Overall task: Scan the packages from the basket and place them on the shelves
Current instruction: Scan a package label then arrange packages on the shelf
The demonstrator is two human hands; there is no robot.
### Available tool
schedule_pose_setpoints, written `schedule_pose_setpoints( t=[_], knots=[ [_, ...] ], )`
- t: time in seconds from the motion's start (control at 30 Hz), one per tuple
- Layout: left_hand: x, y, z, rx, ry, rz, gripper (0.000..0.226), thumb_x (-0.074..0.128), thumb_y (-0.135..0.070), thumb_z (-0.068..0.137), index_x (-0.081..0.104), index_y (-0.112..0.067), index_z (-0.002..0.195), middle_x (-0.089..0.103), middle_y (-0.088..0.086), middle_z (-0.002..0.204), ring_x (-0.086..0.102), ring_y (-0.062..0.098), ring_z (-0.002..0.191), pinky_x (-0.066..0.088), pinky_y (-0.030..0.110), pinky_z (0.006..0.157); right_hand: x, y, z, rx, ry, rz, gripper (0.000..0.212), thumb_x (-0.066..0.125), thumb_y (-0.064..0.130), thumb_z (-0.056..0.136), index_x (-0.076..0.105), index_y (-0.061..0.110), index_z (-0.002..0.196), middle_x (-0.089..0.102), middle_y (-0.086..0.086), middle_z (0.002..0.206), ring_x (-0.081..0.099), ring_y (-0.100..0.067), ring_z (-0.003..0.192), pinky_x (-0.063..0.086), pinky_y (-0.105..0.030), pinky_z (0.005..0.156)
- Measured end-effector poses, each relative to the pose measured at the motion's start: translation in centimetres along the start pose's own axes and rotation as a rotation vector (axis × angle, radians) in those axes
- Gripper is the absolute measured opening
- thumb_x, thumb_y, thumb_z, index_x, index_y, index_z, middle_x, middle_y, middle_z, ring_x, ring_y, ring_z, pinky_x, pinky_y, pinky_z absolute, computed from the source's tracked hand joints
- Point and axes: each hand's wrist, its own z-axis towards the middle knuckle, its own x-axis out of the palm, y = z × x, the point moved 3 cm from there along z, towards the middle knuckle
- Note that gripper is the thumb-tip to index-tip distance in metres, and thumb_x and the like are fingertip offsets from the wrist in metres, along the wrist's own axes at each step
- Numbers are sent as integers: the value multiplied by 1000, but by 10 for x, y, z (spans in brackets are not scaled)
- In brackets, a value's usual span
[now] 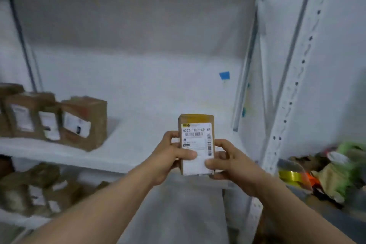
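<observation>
Shelf point(158, 125) bare centre and right; boxes point(59, 121) block left; upright post point(293, 85) bounds right.

- Left hand point(168, 156): bare, with a short thumbnail point(192, 153) showing.
- Right hand point(233, 164): bare to the fingertips.
- Left forearm point(103, 208): bare as far as the lower frame edge.
- Right forearm point(293, 210): bare likewise, down to the bottom right corner.

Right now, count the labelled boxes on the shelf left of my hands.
3: one box by the left edge, a narrower box beside it, and the largest box on the right. A brown shape behind them may be a fourth; blur could hide others.
</observation>
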Motion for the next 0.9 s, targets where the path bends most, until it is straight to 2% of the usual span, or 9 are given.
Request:
schedule_pose_setpoints(
  t=[0.13, 0.27, 0.4, 0.5, 0.6, 0.73, 0.83, 0.9],
  knots=[
    [-98, -125, -36, 287, -79, 36, 72, 82, 1, 65, 49, -20, 126, 74, 10, 111, 74, 28, 98, 60, 43, 81, 93, 126, 25, -293, -20, -14, 49, 72, 10, 91, 55, 35, 130, 76, 3, 111, 74, -22, 101, 59, -47, 92],
    [-175, -241, -74, 543, -151, 63, 59, 78, 0, 79, 54, -22, 129, 76, 2, 108, 74, 24, 98, 59, 49, 90, 174, 250, 37, -555, -56, -16, 48, 70, 13, 93, 55, 37, 131, 76, 4, 108, 75, -22, 94, 62, -43, 84],
    [-232, -333, -100, 719, -199, 79, 61, 76, -6, 84, 49, -23, 137, 76, -1, 110, 74, 20, 98, 60, 43, 86, 235, 348, 48, -737, -80, 13, 46, 69, 15, 94, 52, 33, 133, 77, 4, 105, 75, -23, 90, 60, -38, 78],
    [-270, -382, -108, 817, -337, 101, 63, 79, -13, 84, 41, -22, 134, 69, 4, 118, 70, 19, 102, 58, 39, 84, 271, 406, 60, -827, -116, 27, 47, 70, 13, 93, 52, 29, 134, 77, 1, 101, 75, -26, 88, 61, -37, 75],
    [-305, -422, -108, 887, -385, 171, 46, 75, -12, 88, 47, -19, 123, 69, 3, 118, 67, 17, 107, 56, 41, 93, 299, 456, 73, -925, -176, -52, 46, 69, 15, 93, 52, 28, 133, 77, 4, 100, 75, -21, 86, 63, -37, 76],
    [-339, -467, -102, 964, -437, 310, 51, 69, -6, 88, 52, -22, 133, 68, -5, 124, 65, 18, 114, 53, 44, 101, 324, 517, 96, -1095, -333, -263, 53, 65, 26, 89, 50, 33, 139, 72, 8, 118, 70, -14, 100, 61, -40, 86],
    [-353, -499, -99, 1004, -451, 449, 51, 60, 1, 92, 55, -23, 137, 68, -6, 126, 63, 16, 116, 51, 38, 101, 336, 555, 115, -1198, -458, -361, 48, 58, 25, 94, 51, 31, 141, 68, 7, 126, 66, -14, 109, 58, -40, 94],
    [-360, -521, -93, 1029, -474, 533, 54, 57, 5, 92, 52, -22, 139, 68, -4, 124, 62, 18, 116, 52, 39, 101, 342, 578, 130, -1237, -522, -378, 44, 55, 25, 97, 51, 29, 140, 68, 5, 127, 65, -17, 111, 57, -40, 95]
  ],
)
